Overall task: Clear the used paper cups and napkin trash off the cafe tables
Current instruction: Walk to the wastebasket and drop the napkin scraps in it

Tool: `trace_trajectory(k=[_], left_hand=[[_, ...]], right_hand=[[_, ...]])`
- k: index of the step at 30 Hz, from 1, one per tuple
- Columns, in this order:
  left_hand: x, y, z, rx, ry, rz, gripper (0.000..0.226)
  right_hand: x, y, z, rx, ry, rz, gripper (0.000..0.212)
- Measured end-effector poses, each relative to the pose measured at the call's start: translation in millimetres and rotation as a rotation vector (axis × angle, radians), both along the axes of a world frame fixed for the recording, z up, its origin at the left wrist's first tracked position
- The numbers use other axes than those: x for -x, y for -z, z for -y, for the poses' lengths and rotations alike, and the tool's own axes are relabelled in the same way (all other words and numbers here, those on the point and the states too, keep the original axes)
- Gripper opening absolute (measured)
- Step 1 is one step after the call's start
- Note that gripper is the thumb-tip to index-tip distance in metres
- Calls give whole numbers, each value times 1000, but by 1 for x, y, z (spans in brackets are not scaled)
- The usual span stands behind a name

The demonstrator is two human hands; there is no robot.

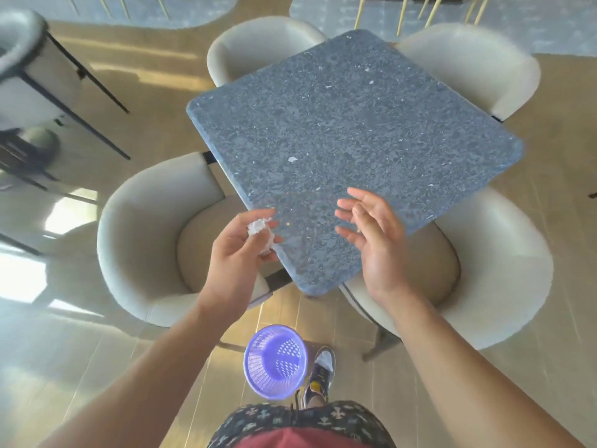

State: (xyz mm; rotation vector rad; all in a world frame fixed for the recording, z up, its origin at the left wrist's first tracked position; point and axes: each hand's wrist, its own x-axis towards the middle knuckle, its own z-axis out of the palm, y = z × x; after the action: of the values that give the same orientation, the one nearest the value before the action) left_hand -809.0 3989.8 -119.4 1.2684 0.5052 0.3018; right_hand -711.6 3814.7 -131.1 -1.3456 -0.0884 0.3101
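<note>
left grip is curled round a napkin, right grip loose and empty. no cups on the worktop, just a scrap to go. napkin probably goes in the bin next.

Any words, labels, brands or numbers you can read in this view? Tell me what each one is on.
None can be read.
Napkin in the left hand: plain white.
Purple bin: no label shows.
Shorts: cross pattern only, no letters.
Shoe: any mark is too blurred to read.
</note>
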Motion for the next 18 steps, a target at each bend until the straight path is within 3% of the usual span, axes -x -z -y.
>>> trace_trajectory(k=[9,18], left_hand=[[93,-2,-16,75,18,51,29],[179,13,-22,123,39,0,15]], right_hand=[[102,-17,-10,53,73,30,30],[197,-7,-12,64,106,-2,29]])
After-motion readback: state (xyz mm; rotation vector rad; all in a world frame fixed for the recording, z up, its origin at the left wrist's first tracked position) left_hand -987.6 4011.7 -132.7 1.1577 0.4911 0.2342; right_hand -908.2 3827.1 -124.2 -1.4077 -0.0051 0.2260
